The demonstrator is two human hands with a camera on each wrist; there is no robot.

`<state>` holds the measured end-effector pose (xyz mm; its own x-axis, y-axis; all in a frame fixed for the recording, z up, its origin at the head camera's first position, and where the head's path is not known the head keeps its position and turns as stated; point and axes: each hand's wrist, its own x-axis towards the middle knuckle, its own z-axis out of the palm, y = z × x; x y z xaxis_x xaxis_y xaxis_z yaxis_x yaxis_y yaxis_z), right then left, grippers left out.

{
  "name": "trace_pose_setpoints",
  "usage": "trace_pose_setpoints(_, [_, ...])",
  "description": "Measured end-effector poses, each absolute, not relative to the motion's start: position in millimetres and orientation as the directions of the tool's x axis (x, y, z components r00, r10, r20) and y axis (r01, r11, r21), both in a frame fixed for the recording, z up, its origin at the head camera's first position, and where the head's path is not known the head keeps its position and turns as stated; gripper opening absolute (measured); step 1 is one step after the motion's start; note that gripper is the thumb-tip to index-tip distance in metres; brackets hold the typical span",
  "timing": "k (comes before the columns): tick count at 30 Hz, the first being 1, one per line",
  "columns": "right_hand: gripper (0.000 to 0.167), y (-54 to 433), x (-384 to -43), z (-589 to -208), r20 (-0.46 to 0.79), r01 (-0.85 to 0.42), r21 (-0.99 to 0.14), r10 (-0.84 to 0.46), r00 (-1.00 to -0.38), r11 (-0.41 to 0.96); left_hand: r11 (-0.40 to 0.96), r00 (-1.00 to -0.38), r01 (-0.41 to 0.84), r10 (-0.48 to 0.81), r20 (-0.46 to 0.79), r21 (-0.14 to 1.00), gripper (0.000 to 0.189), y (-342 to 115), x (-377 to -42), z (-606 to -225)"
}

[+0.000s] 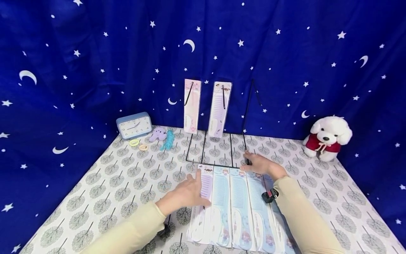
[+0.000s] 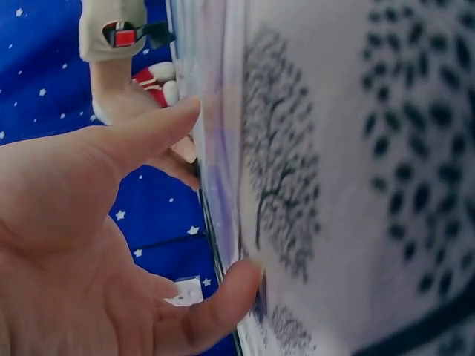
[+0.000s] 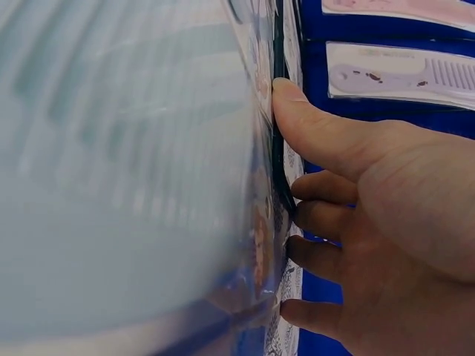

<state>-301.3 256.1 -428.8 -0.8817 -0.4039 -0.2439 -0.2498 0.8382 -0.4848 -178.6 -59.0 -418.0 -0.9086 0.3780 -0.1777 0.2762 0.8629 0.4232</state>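
Note:
A packaged purple comb [image 1: 207, 185] lies at the left end of a row of packs, with several packaged blue combs [image 1: 240, 194] to its right. My left hand [image 1: 186, 193] is over the purple comb's left edge, thumb and fingers spread apart. In the left wrist view its fingertips come right to the pack's edge. My right hand [image 1: 260, 164] reaches over the top ends of the blue packs, beside the front right corner of a black wire rack [image 1: 209, 164]. Its fingers [image 3: 315, 256] are spread along the rack's dark wire in the right wrist view. Neither hand grips anything.
A packaged pink comb [image 1: 191, 114] and another packaged purple comb [image 1: 217, 116] hang on the rack's hooks. Back left are a blue clock [image 1: 134, 126], a purple plush [image 1: 158, 134], a teal coil [image 1: 168, 140] and two small rings. A white plush dog [image 1: 328, 135] sits back right.

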Motion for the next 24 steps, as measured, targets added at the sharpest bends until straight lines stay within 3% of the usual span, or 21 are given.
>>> trace_pose_setpoints(4, [0.084,255,-303,-428,-0.256,-0.245,-0.495,-0.41,-0.876,0.833,0.875,-0.909,0.288,0.378,-0.176,0.39,0.123,-56,-178,-420])
trace_pose_setpoints(14, [0.084,254,-303,-429,-0.246,-0.253,-0.488,-0.41,-0.878,0.836,0.833,-0.899,0.252,0.39,-0.199,0.493,0.112,-59,-193,-423])
trace_pose_setpoints(24, [0.085,256,-302,-430,-0.244,-0.235,-0.507,-0.4,-0.884,0.829,0.553,-0.792,0.081,0.541,-0.283,0.829,0.086,-85,-206,-422])
